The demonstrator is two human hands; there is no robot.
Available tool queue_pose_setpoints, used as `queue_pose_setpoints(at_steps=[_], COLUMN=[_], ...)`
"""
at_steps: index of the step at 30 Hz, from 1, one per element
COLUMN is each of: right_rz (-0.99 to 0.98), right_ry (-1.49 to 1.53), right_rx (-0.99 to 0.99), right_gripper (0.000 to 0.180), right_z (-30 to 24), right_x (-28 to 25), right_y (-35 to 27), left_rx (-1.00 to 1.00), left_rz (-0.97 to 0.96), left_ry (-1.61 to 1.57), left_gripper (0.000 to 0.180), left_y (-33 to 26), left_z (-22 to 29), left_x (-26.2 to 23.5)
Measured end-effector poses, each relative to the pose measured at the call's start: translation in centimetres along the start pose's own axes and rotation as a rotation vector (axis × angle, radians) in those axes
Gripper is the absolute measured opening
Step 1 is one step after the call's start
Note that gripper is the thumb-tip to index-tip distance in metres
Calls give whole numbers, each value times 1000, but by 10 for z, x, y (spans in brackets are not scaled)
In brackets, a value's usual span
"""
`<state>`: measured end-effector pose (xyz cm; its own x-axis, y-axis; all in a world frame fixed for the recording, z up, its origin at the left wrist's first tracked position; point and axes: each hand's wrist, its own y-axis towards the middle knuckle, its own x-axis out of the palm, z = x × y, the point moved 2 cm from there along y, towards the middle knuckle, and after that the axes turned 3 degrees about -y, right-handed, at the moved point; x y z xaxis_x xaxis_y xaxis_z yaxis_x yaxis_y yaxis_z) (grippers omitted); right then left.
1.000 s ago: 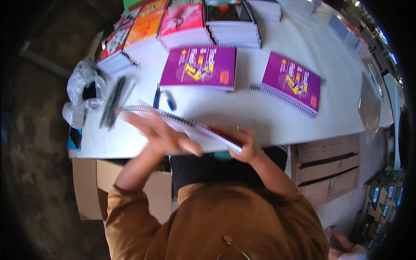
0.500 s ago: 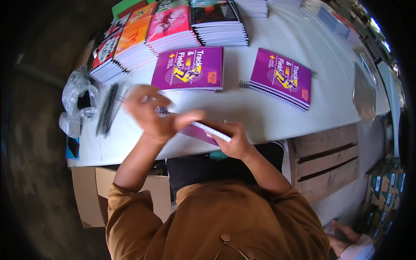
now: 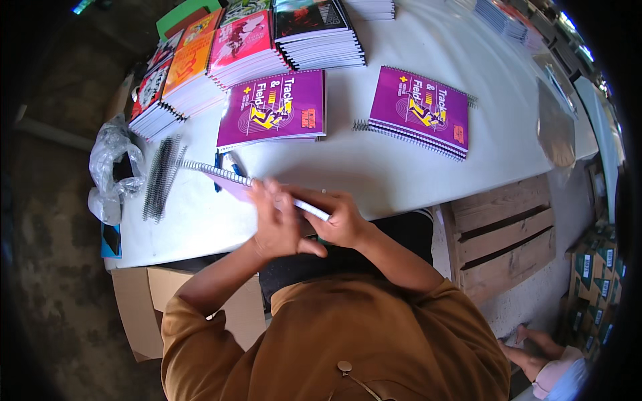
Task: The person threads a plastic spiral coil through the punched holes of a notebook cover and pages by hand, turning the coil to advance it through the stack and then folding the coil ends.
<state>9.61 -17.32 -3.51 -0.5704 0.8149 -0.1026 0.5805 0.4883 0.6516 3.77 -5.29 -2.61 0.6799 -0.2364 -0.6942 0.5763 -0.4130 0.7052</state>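
Observation:
Both hands meet at the near edge of the white table (image 3: 374,170), holding a purple spiral-bound notebook (image 3: 231,182) edge-on, its wire spine running up to the left. My left hand (image 3: 277,224) lies over the notebook's near end. My right hand (image 3: 341,217) grips the same end from the right, a white strip of page edges showing between the fingers. Much of the notebook is hidden by the hands. A blue pen (image 3: 219,164) lies just beyond the spine.
Two purple notebooks lie flat, one (image 3: 274,108) centre, one (image 3: 421,110) right. Stacks of coloured notebooks (image 3: 247,47) line the far edge. Loose black wire spines (image 3: 160,177) and a plastic bag (image 3: 110,170) sit left. A cardboard box (image 3: 150,304) and wooden crate (image 3: 501,234) stand below.
The notebook has been turned from lying nearly flat to standing edge-on. My left hand moved right from the spine side and now meets my right hand at the notebook's near end.

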Motion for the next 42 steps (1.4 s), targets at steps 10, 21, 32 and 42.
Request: queue_pose_setpoints(at_steps=[10,21,32,42], right_rz=[0,-50,21,-119], right_ry=[20,-56,-59,81], right_rx=[76,78,173,283], right_gripper=[48,43,31,22], right_z=[6,-1,17,5], right_x=[-7,-9,-23,-28], right_y=[-3,6,-9,-2], left_rx=[38,254,-111,-203], left_rz=[3,-52,-275,-443], left_ry=[-104,-163,13,-282], left_gripper=[108,119,56,18], left_y=[-31,10,56,100], left_z=[-1,1,12,5], left_x=[9,-11,-18,-48])
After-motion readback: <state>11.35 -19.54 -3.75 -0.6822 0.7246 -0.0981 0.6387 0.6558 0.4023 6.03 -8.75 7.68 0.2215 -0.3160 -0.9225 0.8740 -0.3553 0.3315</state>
